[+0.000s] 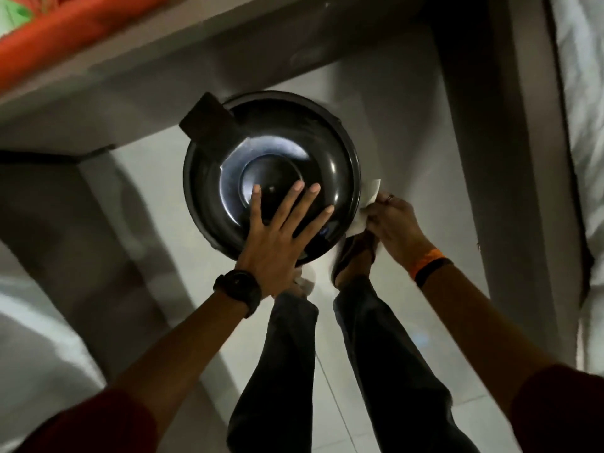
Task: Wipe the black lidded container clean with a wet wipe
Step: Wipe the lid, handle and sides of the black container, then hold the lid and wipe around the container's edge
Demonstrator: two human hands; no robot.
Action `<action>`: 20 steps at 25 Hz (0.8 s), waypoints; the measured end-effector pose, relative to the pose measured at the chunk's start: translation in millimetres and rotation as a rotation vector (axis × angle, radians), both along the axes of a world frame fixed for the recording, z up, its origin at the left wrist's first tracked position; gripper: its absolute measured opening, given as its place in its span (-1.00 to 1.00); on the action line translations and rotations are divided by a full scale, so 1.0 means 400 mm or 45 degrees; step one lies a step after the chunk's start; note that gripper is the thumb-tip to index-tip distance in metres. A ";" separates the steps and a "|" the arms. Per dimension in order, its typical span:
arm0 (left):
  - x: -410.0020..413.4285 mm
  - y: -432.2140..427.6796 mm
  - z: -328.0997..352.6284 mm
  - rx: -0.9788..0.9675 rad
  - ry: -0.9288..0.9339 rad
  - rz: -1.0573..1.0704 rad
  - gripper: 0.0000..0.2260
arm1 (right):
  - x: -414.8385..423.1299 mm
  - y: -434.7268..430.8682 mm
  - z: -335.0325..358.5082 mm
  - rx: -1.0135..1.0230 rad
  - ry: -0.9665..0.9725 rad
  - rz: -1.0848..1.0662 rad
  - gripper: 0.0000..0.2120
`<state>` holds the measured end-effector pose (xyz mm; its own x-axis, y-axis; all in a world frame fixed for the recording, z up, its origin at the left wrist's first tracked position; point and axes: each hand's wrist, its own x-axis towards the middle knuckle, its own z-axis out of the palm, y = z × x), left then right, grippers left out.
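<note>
The round black lidded container (261, 152) stands on the pale tiled floor, seen from above, with a glossy domed lid and a flat black tab at its upper left. My left hand (277, 237) lies flat on the lid's near side, fingers spread, holding nothing. Against the container's right side, my right hand (390, 220) is closed on a white wet wipe (366, 207), which presses on the rim and side wall. Part of the wipe is hidden under my fingers.
My legs in dark trousers and my feet (354, 253) stand just in front of the container. A grey table edge (163, 60) runs along the back left, with an orange item (65, 31) on it. A bed with white bedding (585, 125) lines the right side.
</note>
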<state>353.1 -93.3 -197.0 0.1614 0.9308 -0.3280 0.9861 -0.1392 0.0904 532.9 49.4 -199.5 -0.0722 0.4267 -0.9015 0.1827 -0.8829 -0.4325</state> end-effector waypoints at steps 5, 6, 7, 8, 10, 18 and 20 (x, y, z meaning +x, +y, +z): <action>-0.085 0.032 -0.002 0.100 -0.012 -0.344 0.14 | -0.002 -0.015 0.030 0.104 0.092 0.213 -0.71; -0.099 0.033 -0.003 0.118 -0.024 -0.425 0.11 | 0.014 -0.026 0.033 0.088 0.080 0.213 -0.71; -0.110 0.031 -0.003 0.134 -0.026 -0.491 0.09 | 0.030 -0.037 0.036 0.066 0.076 0.232 -0.71; -0.116 0.030 -0.001 0.148 -0.018 -0.539 0.07 | 0.046 -0.046 0.041 0.048 0.064 0.266 -0.72; -0.111 0.027 0.009 0.135 -0.003 -0.521 0.04 | 0.071 -0.065 0.049 0.046 0.010 0.308 -0.74; -0.268 0.102 0.231 0.408 -0.252 0.488 -0.30 | 0.064 -0.120 0.129 0.294 -0.491 0.803 -0.81; -0.345 0.149 0.294 0.466 -0.203 0.592 -0.33 | 0.030 -0.126 0.168 0.349 -0.486 0.882 -0.82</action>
